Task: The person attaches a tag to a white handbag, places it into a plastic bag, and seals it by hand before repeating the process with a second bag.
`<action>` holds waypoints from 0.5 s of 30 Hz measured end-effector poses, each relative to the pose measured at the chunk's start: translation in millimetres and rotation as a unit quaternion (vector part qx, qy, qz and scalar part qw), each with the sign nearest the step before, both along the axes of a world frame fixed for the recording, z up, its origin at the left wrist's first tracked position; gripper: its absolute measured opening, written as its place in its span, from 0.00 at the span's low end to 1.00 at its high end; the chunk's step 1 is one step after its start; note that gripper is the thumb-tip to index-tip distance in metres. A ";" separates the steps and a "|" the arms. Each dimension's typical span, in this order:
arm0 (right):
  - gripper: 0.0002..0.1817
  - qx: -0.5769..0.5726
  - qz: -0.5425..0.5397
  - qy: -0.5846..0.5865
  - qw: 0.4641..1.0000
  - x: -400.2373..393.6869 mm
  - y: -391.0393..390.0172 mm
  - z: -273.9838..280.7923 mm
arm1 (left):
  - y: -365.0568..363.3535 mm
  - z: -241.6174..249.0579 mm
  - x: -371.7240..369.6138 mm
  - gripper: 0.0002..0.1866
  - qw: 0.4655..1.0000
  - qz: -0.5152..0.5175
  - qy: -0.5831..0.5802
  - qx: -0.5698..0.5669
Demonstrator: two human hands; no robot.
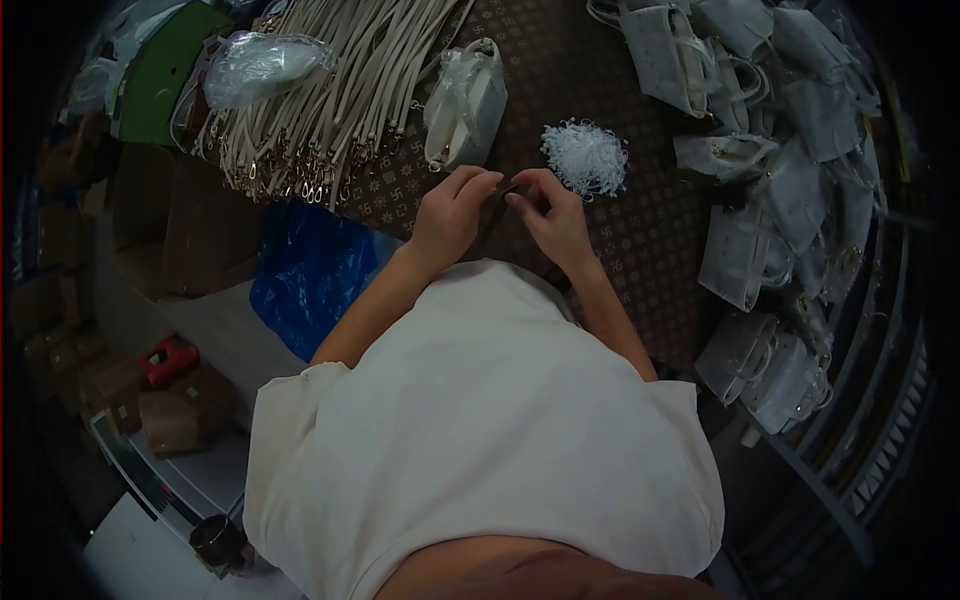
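Note:
My left hand (450,213) and my right hand (552,216) meet near the table's front edge, each with thumb and fingers pinched together. Between the fingertips shows a small dark piece (511,189), too small to name, at the right hand's thumb and finger. Whatever the left fingertips hold is hidden. Just beyond the hands stands a pale handbag (482,110), partly covered in clear plastic. To the right of my right hand lies a heap of thin white plastic tag loops (585,158).
Many beige straps with gold clasps (330,100) cover the table's left. Plastic-wrapped pale handbags (745,250) crowd the right edge. A plastic-wrapped bundle (265,68) rests on the straps. A blue plastic bag (310,275) and a cardboard box (185,220) are at left.

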State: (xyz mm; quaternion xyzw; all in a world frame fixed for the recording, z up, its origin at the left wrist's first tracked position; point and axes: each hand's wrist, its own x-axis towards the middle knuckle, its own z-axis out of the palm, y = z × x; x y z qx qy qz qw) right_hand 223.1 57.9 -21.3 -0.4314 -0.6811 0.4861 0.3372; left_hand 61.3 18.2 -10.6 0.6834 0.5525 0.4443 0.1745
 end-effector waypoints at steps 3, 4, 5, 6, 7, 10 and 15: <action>0.10 -0.043 0.086 0.037 0.995 0.6 15.9 -0.4 | 6.6 -2.2 -3.3 0.12 0.994 -0.016 0.073 0.074; 0.10 -0.042 0.090 0.037 0.994 -1.6 18.3 -6.1 | 6.3 -3.2 -2.1 0.11 0.999 -0.009 0.001 0.035; 0.09 -0.076 0.106 0.064 0.989 -4.1 19.7 -15.4 | 6.2 -4.6 -0.2 0.11 0.997 -0.002 -0.071 -0.004; 0.09 -0.108 0.122 0.090 0.982 -7.0 22.6 -18.5 | 6.6 -8.3 2.9 0.11 0.997 0.003 -0.071 -0.002; 0.09 -0.106 0.129 0.090 0.982 -8.4 25.3 -18.7 | 7.6 -13.1 6.4 0.11 0.975 0.026 -0.213 -0.052; 0.07 -0.205 0.120 0.141 0.961 -13.1 37.2 -16.0 | 13.9 -10.9 4.1 0.10 0.943 0.090 -0.308 -0.093; 0.06 -0.015 -0.046 0.044 0.998 -31.1 70.2 -35.0 | 34.7 -8.7 -29.8 0.07 0.983 0.167 0.072 0.006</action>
